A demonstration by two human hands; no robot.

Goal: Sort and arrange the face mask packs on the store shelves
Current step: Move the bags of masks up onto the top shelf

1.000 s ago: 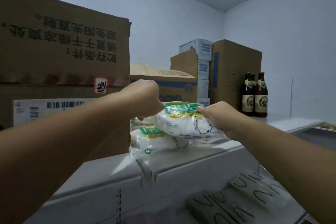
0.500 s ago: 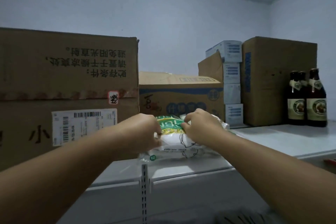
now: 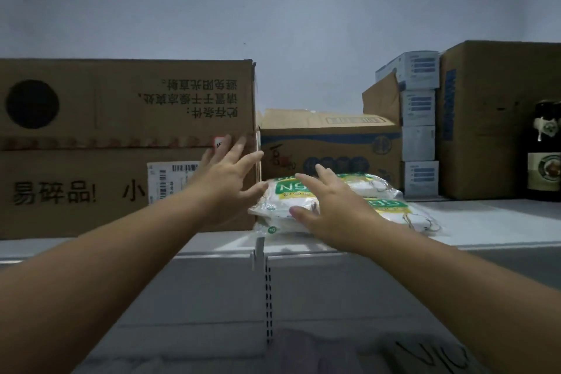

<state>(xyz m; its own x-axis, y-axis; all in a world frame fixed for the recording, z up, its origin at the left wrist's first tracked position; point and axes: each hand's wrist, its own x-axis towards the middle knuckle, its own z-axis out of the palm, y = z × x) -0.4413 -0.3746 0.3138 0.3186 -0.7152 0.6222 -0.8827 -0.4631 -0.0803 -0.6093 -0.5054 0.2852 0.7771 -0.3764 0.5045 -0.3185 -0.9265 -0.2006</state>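
The face mask packs (image 3: 331, 202) lie stacked on the top shelf (image 3: 485, 228), just right of the large cardboard box (image 3: 121, 146). Left hand (image 3: 226, 184): fingers spread, holding nothing, beside the stack's left end. Right hand (image 3: 335, 212): fingers spread, in front of the packs; contact cannot be determined.
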